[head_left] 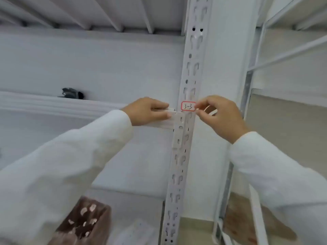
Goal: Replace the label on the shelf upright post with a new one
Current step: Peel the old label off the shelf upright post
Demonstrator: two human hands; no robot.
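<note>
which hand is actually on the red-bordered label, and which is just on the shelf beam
The right hand: its fingertips pinch the right edge of the label on the upright post. The left hand rests on the shelf beam beside it.

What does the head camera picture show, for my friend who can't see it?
The right hand pinches the edge of a red-bordered label on a white slotted shelf post. The left hand grips a white shelf beam beside it.

A red-bordered white label (188,106) is showing handwritten "3-3" on the front face of the white slotted upright post (192,68); no other text is proving legible.
</note>
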